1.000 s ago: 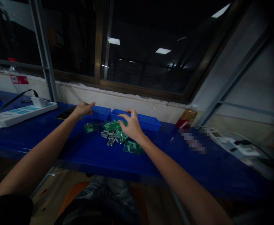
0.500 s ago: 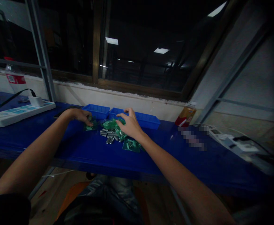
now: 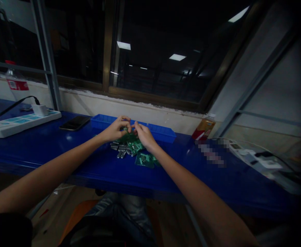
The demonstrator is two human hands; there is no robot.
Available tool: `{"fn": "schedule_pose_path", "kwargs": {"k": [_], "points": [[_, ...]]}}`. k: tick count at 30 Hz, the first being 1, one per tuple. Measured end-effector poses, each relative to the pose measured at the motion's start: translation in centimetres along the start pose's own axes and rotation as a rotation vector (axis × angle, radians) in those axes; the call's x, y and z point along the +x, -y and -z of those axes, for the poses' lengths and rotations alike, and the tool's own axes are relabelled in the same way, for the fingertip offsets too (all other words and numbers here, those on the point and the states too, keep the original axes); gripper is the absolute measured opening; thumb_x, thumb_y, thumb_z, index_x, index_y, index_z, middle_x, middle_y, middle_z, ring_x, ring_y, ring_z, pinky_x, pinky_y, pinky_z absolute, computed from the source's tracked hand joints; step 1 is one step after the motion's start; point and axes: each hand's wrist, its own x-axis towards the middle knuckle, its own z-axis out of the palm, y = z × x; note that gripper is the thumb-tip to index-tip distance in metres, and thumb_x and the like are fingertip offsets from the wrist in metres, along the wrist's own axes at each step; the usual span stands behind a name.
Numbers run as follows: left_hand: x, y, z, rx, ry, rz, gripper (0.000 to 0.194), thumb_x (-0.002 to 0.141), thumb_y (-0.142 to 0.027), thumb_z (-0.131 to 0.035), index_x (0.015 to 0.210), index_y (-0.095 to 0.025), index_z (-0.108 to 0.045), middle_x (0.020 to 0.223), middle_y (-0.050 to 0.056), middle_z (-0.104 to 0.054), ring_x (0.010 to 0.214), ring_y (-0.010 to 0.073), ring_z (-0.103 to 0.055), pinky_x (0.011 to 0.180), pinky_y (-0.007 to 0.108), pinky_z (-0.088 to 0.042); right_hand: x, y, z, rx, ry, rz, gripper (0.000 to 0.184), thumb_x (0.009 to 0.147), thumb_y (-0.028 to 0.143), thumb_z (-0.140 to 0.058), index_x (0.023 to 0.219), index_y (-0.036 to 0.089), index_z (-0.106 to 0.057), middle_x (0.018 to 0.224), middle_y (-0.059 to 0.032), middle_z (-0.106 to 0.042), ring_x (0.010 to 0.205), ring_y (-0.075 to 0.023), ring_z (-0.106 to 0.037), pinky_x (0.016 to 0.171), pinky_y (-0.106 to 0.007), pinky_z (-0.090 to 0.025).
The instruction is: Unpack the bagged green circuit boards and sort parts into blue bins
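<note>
My left hand (image 3: 117,128) and my right hand (image 3: 142,134) meet above a pile of green circuit boards (image 3: 133,146) on the blue bench (image 3: 62,151). Both hands have their fingers pinched together around a small green board (image 3: 128,130) held between them. Several small silver cylinders (image 3: 119,150) lie on the bench just below my left hand. Another green board (image 3: 144,160) lies nearer me, beside my right wrist.
Two shallow blue trays (image 3: 163,133) stand behind the pile along the wall. A dark phone (image 3: 74,122) and a white power strip (image 3: 19,122) lie to the left. An orange-red box (image 3: 204,128) and a second power strip (image 3: 255,157) sit to the right. A bottle (image 3: 15,84) stands far left.
My left hand came back from the left tray, took a green board from the bench, and carried it right to meet my right hand, which lifted off the pile.
</note>
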Motion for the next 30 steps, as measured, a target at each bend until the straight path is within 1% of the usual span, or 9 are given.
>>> {"fn": "schedule_pose_path", "kwargs": {"k": [4,8,12,15,17,20,23,26,30], "points": [[-0.2,-0.1,-1.0,0.018,0.056,-0.009,0.02,0.065,-0.002,-0.046,0.071,-0.015,-0.061,0.105,0.007,-0.049,0.116,0.0204,-0.04,0.101,0.038,-0.031,0.3,-0.2,0.5,0.289,-0.021,-0.16,0.032,0.071,0.043,-0.058,0.088,0.015,-0.061,0.071,-0.0004,-0.06,0.059,-0.0104,-0.052,0.052,-0.022,-0.036],[-0.3,0.6,-0.9,0.051,0.057,0.033,0.027,0.066,-0.002,-0.044,0.075,-0.017,-0.064,0.1,0.006,-0.049,0.105,0.0192,-0.047,0.097,0.038,-0.036,0.4,-0.1,0.7,0.313,-0.02,-0.125,0.025,0.068,0.032,-0.06,0.085,0.014,-0.06,0.065,0.0009,-0.058,0.055,-0.0093,-0.049,0.051,-0.021,-0.036],[-0.1,0.9,-0.5,0.02,-0.023,0.161,0.032,0.064,-0.003,-0.045,0.083,-0.017,-0.066,0.091,0.005,-0.053,0.09,0.0178,-0.052,0.086,0.035,-0.043,0.3,0.2,0.9,0.062,-0.175,0.095,0.011,0.068,0.022,-0.057,0.077,0.016,-0.059,0.068,0.0004,-0.056,0.063,-0.0115,-0.051,0.061,-0.025,-0.041],[0.1,0.6,-0.3,-0.23,-0.083,0.385,0.018,0.072,-0.019,-0.051,0.081,-0.015,-0.065,0.086,0.007,-0.059,0.084,0.0178,-0.055,0.073,0.03,-0.046,-0.1,0.6,1.1,-0.178,-0.201,0.322,0.007,0.071,0.018,-0.054,0.072,0.017,-0.061,0.075,-0.0019,-0.056,0.073,-0.0144,-0.053,0.067,-0.028,-0.043],[0.2,0.3,-0.4,-0.46,-0.108,0.522,0.024,0.079,-0.033,-0.049,0.079,-0.013,-0.063,0.081,0.008,-0.061,0.077,0.0167,-0.057,0.064,0.027,-0.045,-0.5,0.8,1.1,-0.297,-0.202,0.435,0.012,0.071,0.015,-0.052,0.071,0.019,-0.063,0.08,-0.0034,-0.053,0.08,-0.0164,-0.053,0.073,-0.031,-0.043],[0.3,-0.1,-0.5,-0.626,-0.159,0.56,0.023,0.079,-0.035,-0.052,0.074,-0.013,-0.056,0.07,0.005,-0.058,0.065,0.0119,-0.055,0.057,0.022,-0.043,-0.9,1.0,0.9,-0.399,-0.224,0.502,0.017,0.071,0.013,-0.052,0.074,0.021,-0.067,0.085,-0.0046,-0.049,0.089,-0.0181,-0.05,0.082,-0.035,-0.041],[0.3,-0.2,-0.5,-0.538,-0.237,0.463,0.013,0.076,-0.026,-0.056,0.08,-0.015,-0.052,0.067,0.0,-0.054,0.058,0.0092,-0.052,0.055,0.021,-0.042,-0.8,1.1,0.7,-0.388,-0.243,0.418,0.016,0.072,0.019,-0.054,0.08,0.021,-0.068,0.089,-0.0057,-0.049,0.093,-0.0196,-0.048,0.085,-0.037,-0.039],[0.1,-0.3,-0.4,-0.25,-0.267,0.249,0.013,0.075,-0.019,-0.054,0.087,-0.015,-0.052,0.075,0.0,-0.054,0.065,0.0107,-0.052,0.06,0.024,-0.043,-0.4,1.0,0.7,-0.165,-0.171,0.146,0.025,0.077,0.039,-0.051,0.077,0.019,-0.066,0.08,-0.0051,-0.053,0.086,-0.0197,-0.051,0.077,-0.035,-0.041],[-0.1,-0.5,-0.3,0.162,-0.139,-0.018,0.025,0.069,-0.004,-0.046,0.087,-0.016,-0.058,0.086,0.003,-0.053,0.079,0.0137,-0.051,0.073,0.028,-0.043,0.1,0.7,0.8,0.263,0.042,-0.165,0.051,0.081,0.059,-0.035,0.08,0.016,-0.063,0.065,-0.0026,-0.056,0.064,-0.0144,-0.053,0.057,-0.026,-0.038]]}}
